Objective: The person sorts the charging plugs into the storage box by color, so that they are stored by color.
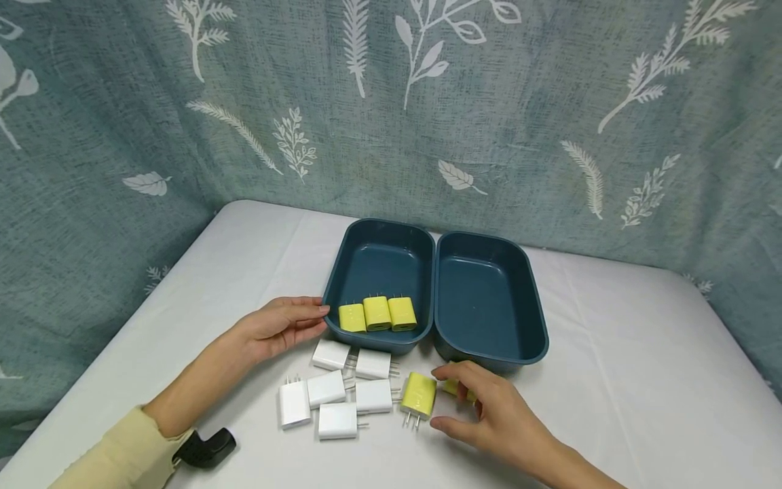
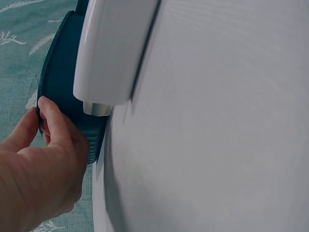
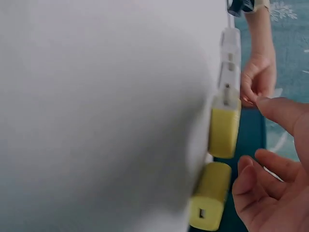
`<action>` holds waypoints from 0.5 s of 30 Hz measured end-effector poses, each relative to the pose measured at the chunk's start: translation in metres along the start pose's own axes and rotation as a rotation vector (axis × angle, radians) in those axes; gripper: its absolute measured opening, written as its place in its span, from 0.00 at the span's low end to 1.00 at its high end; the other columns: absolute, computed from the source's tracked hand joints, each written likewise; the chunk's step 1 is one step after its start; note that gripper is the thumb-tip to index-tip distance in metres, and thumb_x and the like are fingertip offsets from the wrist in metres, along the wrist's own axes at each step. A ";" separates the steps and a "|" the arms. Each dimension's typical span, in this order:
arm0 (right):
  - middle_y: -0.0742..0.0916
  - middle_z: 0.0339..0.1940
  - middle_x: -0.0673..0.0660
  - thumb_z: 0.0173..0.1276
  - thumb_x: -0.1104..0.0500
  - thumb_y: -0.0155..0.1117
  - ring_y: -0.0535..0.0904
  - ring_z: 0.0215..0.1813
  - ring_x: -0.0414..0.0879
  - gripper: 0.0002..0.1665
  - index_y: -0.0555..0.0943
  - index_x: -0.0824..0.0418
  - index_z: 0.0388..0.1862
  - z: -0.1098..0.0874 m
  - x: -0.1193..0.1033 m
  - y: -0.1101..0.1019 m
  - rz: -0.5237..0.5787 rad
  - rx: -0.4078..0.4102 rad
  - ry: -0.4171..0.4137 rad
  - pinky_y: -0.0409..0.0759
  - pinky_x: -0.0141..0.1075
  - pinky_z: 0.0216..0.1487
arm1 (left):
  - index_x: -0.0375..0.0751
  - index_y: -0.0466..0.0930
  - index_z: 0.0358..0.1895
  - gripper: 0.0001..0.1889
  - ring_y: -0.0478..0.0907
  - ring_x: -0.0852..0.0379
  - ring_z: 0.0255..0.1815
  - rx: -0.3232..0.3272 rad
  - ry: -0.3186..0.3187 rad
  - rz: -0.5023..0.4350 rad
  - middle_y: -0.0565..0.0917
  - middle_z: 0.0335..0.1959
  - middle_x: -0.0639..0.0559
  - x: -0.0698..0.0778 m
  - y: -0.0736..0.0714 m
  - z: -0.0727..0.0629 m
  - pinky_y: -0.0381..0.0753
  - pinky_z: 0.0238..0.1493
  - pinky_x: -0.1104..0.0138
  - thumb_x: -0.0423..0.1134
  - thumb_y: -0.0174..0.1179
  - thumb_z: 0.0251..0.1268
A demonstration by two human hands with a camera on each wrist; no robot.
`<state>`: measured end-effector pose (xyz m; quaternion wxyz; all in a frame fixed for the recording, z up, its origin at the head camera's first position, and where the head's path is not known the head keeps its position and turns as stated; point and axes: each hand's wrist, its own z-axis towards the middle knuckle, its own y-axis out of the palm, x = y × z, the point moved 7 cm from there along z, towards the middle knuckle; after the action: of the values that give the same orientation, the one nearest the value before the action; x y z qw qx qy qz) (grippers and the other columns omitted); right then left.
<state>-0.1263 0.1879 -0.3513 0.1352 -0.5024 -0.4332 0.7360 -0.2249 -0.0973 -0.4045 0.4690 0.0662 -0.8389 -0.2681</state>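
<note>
My left hand (image 1: 284, 328) is at the near left corner of the left dark blue bin (image 1: 379, 343), thumb and fingers pinching its rim in the left wrist view. Three yellow charger plugs (image 1: 377, 313) lie in a row inside that bin. On the table, my right hand (image 1: 489, 411) hovers with thumb and forefinger spread beside a yellow charger plug (image 1: 419, 394), holding nothing. Another yellow charger plug (image 1: 451, 388) is partly hidden behind the right fingers. Both loose yellow plugs also show in the right wrist view, near the spread fingers (image 3: 270, 169).
A second dark blue bin (image 1: 489, 299) stands against the right side of the first, with nothing in it. Several white charger plugs (image 1: 338, 420) lie in front of the left bin. A black curved object (image 1: 210, 448) is by the left sleeve. A patterned curtain (image 1: 379, 156) hangs behind.
</note>
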 end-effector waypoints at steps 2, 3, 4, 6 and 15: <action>0.80 0.41 0.43 0.58 0.46 0.78 0.75 0.36 0.39 0.32 0.78 0.53 0.58 -0.002 0.000 0.004 -0.035 0.016 -0.018 0.78 0.28 0.32 | 0.24 0.54 0.69 0.27 0.83 0.58 0.39 -0.001 0.001 0.002 0.77 0.44 0.44 0.000 0.000 0.000 0.84 0.49 0.70 0.24 0.53 0.72; 0.80 0.42 0.43 0.57 0.46 0.78 0.74 0.36 0.38 0.33 0.78 0.54 0.59 -0.002 0.000 0.006 -0.060 0.026 -0.026 0.78 0.28 0.33 | 0.24 0.53 0.70 0.28 0.83 0.59 0.39 -0.001 0.001 0.004 0.77 0.44 0.44 0.000 0.000 -0.001 0.84 0.49 0.70 0.24 0.53 0.72; 0.80 0.43 0.43 0.57 0.47 0.78 0.74 0.37 0.38 0.34 0.78 0.56 0.60 -0.003 0.000 0.007 -0.088 0.037 -0.031 0.78 0.28 0.34 | 0.24 0.53 0.70 0.28 0.83 0.59 0.39 -0.001 0.000 0.006 0.77 0.45 0.44 0.000 0.000 -0.001 0.84 0.49 0.70 0.24 0.53 0.72; 0.80 0.45 0.44 0.57 0.46 0.79 0.73 0.37 0.37 0.35 0.78 0.57 0.60 -0.003 0.000 0.009 -0.151 0.057 -0.031 0.78 0.28 0.35 | 0.23 0.51 0.71 0.29 0.83 0.58 0.39 -0.002 0.001 0.008 0.77 0.45 0.44 0.000 0.001 -0.001 0.84 0.49 0.70 0.24 0.53 0.72; 0.85 0.51 0.45 0.53 0.43 0.80 0.78 0.51 0.38 0.35 0.82 0.57 0.57 0.001 -0.001 0.015 -0.318 0.070 -0.008 0.83 0.39 0.51 | 0.23 0.50 0.72 0.31 0.83 0.59 0.39 -0.006 0.003 0.010 0.77 0.45 0.44 0.000 0.001 -0.001 0.84 0.49 0.70 0.24 0.54 0.72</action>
<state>-0.1237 0.1783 -0.3621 0.2657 -0.4194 -0.4817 0.7221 -0.2242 -0.0965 -0.4038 0.4717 0.0611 -0.8378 -0.2679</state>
